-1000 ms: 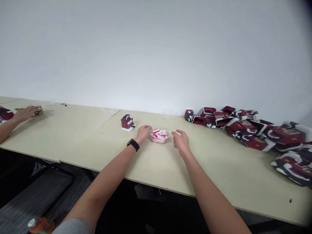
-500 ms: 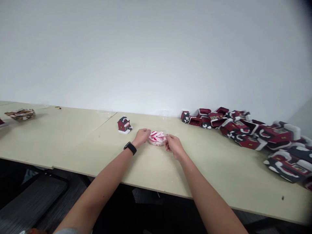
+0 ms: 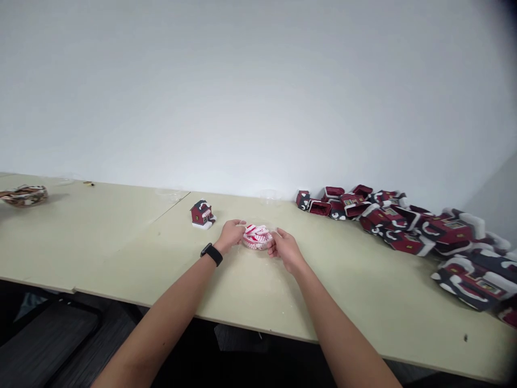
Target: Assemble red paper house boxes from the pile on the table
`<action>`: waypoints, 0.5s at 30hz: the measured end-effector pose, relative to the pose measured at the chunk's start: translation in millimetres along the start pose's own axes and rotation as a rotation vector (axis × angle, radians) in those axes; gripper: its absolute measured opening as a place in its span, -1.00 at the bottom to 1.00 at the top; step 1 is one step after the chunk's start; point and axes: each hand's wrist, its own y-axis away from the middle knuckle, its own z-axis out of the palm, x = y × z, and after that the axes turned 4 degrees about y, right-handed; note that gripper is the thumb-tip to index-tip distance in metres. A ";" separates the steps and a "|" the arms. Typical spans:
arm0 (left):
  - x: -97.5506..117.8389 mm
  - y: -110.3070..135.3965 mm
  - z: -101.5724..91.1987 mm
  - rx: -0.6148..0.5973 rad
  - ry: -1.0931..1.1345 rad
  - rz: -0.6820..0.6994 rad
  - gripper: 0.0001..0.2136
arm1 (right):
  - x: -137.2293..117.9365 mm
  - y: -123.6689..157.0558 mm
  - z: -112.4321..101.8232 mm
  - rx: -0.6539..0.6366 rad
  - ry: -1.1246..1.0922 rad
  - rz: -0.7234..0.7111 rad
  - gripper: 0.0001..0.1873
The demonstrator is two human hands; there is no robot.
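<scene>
Bare left hand (image 3: pixel 229 236), bare right hand (image 3: pixel 285 250) at both sides of clear plastic tub (image 3: pixel 257 237) of red-white candy (clamped or just touching: unclear). One finished dark-red miniature house (image 3: pixel 201 213) apart; many dark-red house pieces (image 3: pixel 388 220) heaped rightward.

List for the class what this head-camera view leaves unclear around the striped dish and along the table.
Head view:
- Clear dish: its sides are hidden by the fingers of the left hand and right hand.
- Red house pieces: the pile is cut off by the right edge.
- Far-left tray: contents too small to identify.
</scene>
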 end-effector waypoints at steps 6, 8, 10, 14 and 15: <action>-3.3 -2.4 0.4 0.016 -0.018 0.008 -0.83 | 2.9 -2.4 -0.4 0.145 0.025 -0.042 -0.23; -4.4 -4.1 0.1 0.028 -0.029 0.024 -0.94 | 3.3 -4.9 -2.0 0.232 0.014 -0.071 -0.38; -5.1 -6.1 -0.7 0.042 -0.044 0.045 -0.89 | 3.6 -8.6 -4.6 0.321 -0.023 -0.107 -0.58; -5.9 -11.3 -3.1 0.119 -0.098 0.120 -0.84 | 5.1 -17.6 -10.2 0.395 -0.097 -0.134 -0.57; -6.0 -12.9 -3.7 0.154 -0.115 0.150 -0.85 | 5.8 -19.7 -11.4 0.410 -0.113 -0.143 -0.51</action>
